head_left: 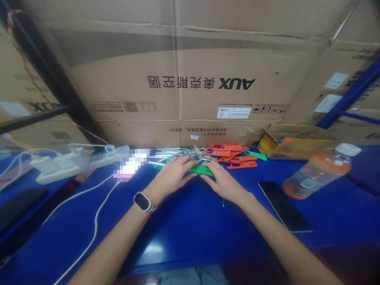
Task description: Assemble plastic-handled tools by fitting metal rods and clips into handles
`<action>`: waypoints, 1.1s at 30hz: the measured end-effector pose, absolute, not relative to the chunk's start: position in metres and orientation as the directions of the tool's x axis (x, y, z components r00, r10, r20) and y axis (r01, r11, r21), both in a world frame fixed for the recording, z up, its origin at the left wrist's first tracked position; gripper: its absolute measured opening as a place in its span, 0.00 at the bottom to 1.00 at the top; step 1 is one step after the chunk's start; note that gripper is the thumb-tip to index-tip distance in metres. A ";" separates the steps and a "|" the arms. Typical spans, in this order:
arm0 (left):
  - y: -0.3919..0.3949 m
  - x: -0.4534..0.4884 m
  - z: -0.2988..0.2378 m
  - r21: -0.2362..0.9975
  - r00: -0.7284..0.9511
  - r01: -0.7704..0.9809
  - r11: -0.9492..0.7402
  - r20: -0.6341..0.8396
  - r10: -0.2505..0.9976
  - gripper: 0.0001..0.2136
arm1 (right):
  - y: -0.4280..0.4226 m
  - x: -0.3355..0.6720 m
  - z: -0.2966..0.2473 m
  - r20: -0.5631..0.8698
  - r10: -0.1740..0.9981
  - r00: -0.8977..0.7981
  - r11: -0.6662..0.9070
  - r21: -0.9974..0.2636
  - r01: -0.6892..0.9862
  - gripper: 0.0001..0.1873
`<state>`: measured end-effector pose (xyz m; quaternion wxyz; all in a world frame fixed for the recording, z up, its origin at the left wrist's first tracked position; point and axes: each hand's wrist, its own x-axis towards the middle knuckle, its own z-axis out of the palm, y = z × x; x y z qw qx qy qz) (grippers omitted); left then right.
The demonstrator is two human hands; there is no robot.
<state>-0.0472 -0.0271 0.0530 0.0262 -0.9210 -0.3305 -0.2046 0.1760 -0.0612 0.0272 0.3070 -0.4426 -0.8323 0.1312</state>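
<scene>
A green plastic piece (200, 170), shaped like a clip part, lies between my two hands just above the blue table. My left hand (177, 174), with a watch (143, 202) on its wrist, has its fingers closed at the left end of the piece. At the other end, my right hand (223, 180) grips it between thumb and fingers. Behind the hands is a pile of orange plastic clip parts (230, 150). Thin metal rods (168, 152) and small metal bits lie to the left of that pile. My fingers cover part of the green piece.
On the right lie a black phone (283, 206) and a tilted bottle (322, 170) of orange drink. A yellow-brown open packet (297, 144) sits behind them. At left are a lit phone (130, 164), a white power strip (74, 160) and cables. A large cardboard box (190, 47) walls off the back.
</scene>
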 end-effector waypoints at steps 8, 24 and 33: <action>0.002 -0.079 0.076 0.115 0.636 0.702 -0.702 0.341 0.692 0.17 | -0.045 0.230 0.027 0.462 0.872 -0.163 0.363 -0.383 0.850 0.13; 0.045 -0.042 0.048 -0.010 0.593 0.757 -0.653 0.432 0.680 0.16 | -0.003 0.210 0.024 0.535 0.841 -0.080 0.339 -0.407 0.848 0.24; 0.074 -0.054 0.056 0.096 0.546 0.761 -0.641 0.439 0.714 0.16 | 0.027 0.215 0.027 0.560 0.828 -0.033 0.318 -0.420 0.850 0.18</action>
